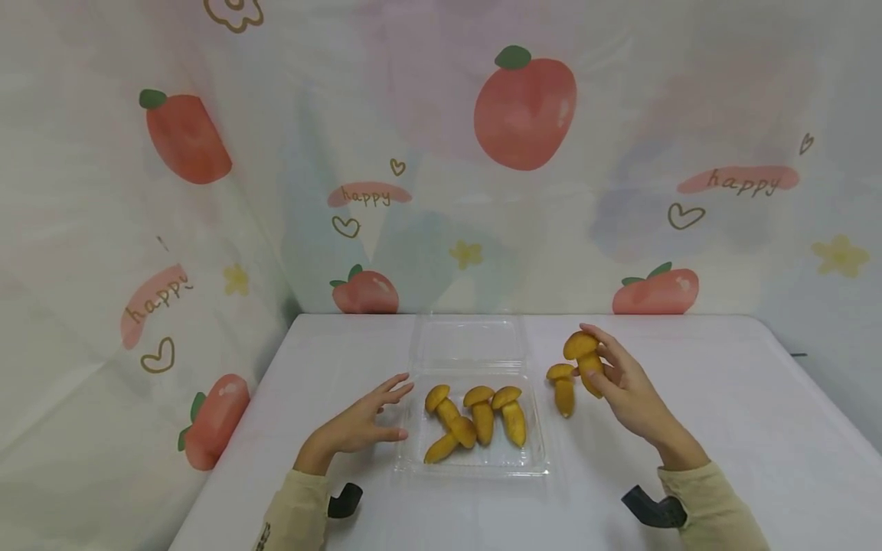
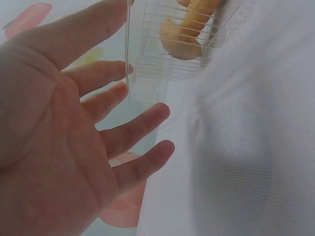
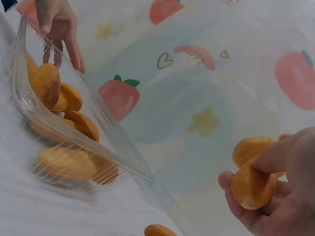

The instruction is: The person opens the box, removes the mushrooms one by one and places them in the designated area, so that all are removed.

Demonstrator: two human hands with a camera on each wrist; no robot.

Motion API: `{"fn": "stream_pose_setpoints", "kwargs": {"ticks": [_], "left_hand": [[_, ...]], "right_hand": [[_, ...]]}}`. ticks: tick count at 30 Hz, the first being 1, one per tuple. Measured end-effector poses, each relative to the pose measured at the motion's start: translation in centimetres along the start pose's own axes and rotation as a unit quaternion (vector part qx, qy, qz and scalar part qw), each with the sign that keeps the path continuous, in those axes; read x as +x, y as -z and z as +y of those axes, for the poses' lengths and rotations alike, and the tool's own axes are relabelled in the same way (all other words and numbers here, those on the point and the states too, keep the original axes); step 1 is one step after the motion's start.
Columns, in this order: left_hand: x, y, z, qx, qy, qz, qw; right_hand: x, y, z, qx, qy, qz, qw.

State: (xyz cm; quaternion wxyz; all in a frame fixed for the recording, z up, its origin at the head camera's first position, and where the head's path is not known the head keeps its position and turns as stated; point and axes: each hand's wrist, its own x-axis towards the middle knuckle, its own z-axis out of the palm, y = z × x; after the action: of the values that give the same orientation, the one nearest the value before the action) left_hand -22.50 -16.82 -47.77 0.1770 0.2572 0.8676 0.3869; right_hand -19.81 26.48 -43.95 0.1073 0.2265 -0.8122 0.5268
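Observation:
My right hand (image 1: pixel 630 394) pinches a yellow-brown mushroom (image 1: pixel 584 356) between thumb and fingers, holding it cap up over the table's right half. Just left of it, another mushroom (image 1: pixel 564 392) lies on the tabletop. A clear plastic clamshell box (image 1: pixel 540 459) stands in the middle with its lid (image 1: pixel 468 340) laid back. Inside the box are several mushrooms (image 1: pixel 483 413), two of them overlapping at the left. My left hand (image 1: pixel 360 421) is at the box's left side, fingers spread and straight, fingertips right at the rim; the left wrist view shows its palm (image 2: pixel 54 132) with nothing in it.
A white cloth covers the table (image 1: pixel 276 428). Behind and to the left hangs a printed curtain (image 1: pixel 441 153) with peaches, hearts and flowers. Black straps with stubby mounts (image 1: pixel 654 509) sit at both wrists, close above the table.

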Motion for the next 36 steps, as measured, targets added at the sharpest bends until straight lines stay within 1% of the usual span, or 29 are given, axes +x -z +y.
{"fn": "stream_pose_setpoints", "kwargs": {"ticks": [3,9,15,17,20,24,28,36], "left_hand": [[0.0,0.1,-0.1,0.002,0.001,0.001,1.0],[0.3,0.1,-0.1,0.01,-0.001,0.005,0.9999],[0.5,0.0,0.2,0.011,-0.004,0.018,0.9998],[0.5,0.0,0.3,0.013,-0.005,0.022,0.9997],[0.5,0.0,0.3,0.013,-0.002,0.023,0.9997],[0.5,0.1,0.3,0.014,-0.001,0.023,0.9996],[0.3,0.1,0.2,0.01,-0.003,0.025,0.9996],[0.1,0.0,0.0,0.004,0.003,0.023,0.9997]], "right_hand": [[0.1,0.1,0.1,-0.023,0.003,-0.002,0.9997],[0.0,0.7,0.5,-0.048,0.006,0.006,0.9988],[-0.2,1.3,1.1,-0.109,-0.013,0.024,0.9937],[-0.3,1.6,1.4,-0.12,-0.018,0.025,0.9923],[-0.4,1.9,1.6,-0.12,-0.023,0.023,0.9922],[-0.3,2.2,1.9,-0.111,-0.019,0.024,0.9934],[-0.4,2.4,2.2,-0.115,-0.018,0.028,0.9928],[-0.6,2.6,3.3,-0.118,-0.057,0.008,0.9913]]}}
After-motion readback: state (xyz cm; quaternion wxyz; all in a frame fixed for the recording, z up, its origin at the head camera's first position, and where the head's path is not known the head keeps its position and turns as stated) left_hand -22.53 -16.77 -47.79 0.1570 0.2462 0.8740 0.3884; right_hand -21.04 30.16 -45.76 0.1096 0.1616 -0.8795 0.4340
